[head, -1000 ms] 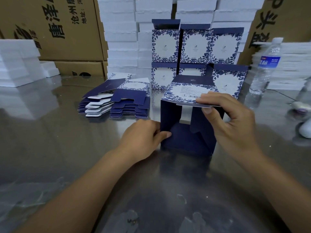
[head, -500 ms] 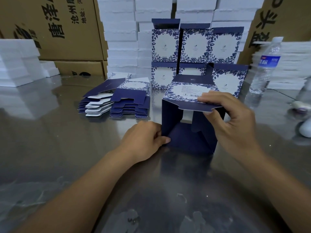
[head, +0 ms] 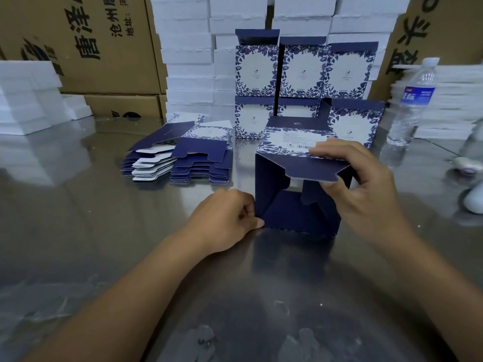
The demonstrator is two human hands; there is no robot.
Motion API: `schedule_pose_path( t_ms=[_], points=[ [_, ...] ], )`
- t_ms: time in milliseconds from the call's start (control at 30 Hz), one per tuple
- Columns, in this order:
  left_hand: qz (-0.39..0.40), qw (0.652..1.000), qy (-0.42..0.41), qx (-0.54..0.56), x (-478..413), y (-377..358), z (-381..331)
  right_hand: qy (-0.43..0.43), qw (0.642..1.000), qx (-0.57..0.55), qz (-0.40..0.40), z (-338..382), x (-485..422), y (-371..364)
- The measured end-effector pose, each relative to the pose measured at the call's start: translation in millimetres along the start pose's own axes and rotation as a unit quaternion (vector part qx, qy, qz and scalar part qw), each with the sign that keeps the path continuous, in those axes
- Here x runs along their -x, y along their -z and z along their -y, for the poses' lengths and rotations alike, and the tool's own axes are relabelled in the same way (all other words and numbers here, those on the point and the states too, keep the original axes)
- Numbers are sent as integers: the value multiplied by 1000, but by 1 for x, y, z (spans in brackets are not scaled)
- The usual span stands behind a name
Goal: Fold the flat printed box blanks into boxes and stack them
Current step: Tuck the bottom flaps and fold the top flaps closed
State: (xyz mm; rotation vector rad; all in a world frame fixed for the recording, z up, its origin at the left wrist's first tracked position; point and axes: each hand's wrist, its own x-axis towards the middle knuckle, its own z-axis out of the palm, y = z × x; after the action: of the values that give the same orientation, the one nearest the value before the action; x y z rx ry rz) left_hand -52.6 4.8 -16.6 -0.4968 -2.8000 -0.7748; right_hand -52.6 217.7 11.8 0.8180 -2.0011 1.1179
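Box (head: 292, 215) half folded, lying on the table (head: 130, 244) with its open end toward the person.
Its open axis runs near to far. Top flap (head: 308, 168) droops over the opening, pinched at its right end between thumb and curled fingers of the right hand (head: 366, 184). Left hand (head: 230, 218), fingers curled, pinches the near left bottom corner. Both hands touch it; finished boxes (head: 303, 74) stand stacked just behind.

Right hand (head: 366, 189) covers the right wall of the box (head: 269, 184). Left hand (head: 227, 218): fingertips curled out of sight at the lower corner. Print on the box top, too small to read. Behind it, one stacked box (head: 295, 111) is mostly hidden. Bottle (head: 410, 105) blurred. White object (head: 474, 199) cut by the right edge. Carton (head: 78, 43) lettering clipped up top.
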Motion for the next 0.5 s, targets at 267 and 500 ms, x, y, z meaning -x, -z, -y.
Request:
schedule_pose_path(
  t_ms=[267,500],
  points=[
    [-1,1000,18,4,0,2,4,-58,995,-28,71,2,-2,3],
    [18,998,-28,51,1,0,0,-56,996,64,-35,0,4,-3]
  ],
)
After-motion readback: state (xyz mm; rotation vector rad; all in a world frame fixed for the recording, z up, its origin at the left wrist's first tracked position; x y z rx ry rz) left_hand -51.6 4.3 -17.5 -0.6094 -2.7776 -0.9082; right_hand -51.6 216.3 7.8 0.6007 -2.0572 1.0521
